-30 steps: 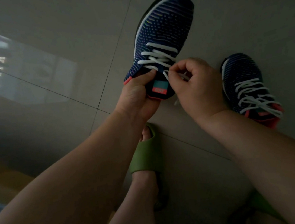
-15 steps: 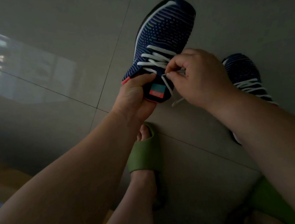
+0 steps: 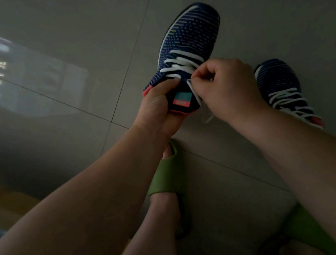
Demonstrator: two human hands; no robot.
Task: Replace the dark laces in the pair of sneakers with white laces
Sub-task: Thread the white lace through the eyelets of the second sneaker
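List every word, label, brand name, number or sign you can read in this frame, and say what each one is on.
No text can be read in this frame.
Tongue label on the held sneaker: a teal patch above a pink strip with pale marks, too blurred to read.
Second sneaker on the floor: no visible lettering.
Green slippers: no visible lettering.

Hands (image 3: 228, 91) on white-laced sneaker (image 3: 189, 47)
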